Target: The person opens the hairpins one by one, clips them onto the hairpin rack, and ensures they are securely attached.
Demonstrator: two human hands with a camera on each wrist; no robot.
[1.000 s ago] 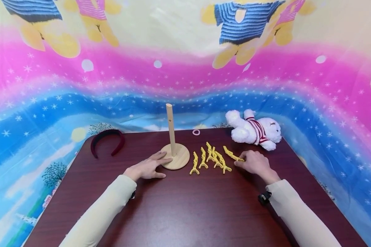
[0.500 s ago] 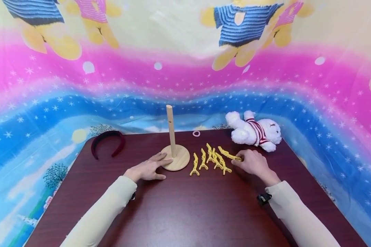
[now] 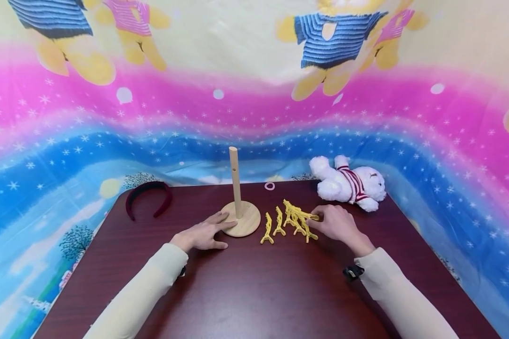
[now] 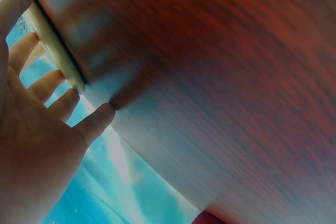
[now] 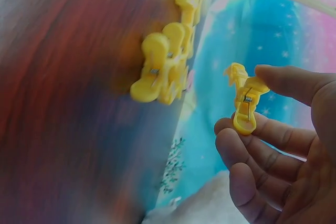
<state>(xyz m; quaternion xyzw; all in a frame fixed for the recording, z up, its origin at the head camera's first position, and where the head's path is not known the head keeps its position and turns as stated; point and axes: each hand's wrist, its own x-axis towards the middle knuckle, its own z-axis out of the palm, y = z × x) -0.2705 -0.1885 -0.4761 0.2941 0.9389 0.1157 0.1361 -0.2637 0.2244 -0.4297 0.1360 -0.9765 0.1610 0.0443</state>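
Observation:
My left hand [image 3: 201, 234] rests with fingers spread on the near left edge of a round wooden base [image 3: 251, 221], from which a wooden post [image 3: 235, 186] with a small hole rises. In the left wrist view its fingertips [image 4: 63, 77] touch the base's rim. My right hand [image 3: 336, 225] pinches a yellow alligator hair clip [image 5: 245, 98] between thumb and fingers by its spring end. The clip's long toothed end points left, overlapping the other yellow hair clips [image 3: 279, 221] in the head view. Several of these lie side by side on the table, handle ends toward me.
A dark red headband [image 3: 164, 200] lies at the back left of the brown table [image 3: 254, 292]. Near the back edge is a pink hair tie [image 3: 269, 186]. A white plush bear [image 3: 349, 183] in a striped shirt lies at the back right. A printed curtain [image 3: 254, 108] hangs behind.
My right hand has moved left, carrying the hair clip from the right of the row until it overlaps the others. My left hand stays on the base.

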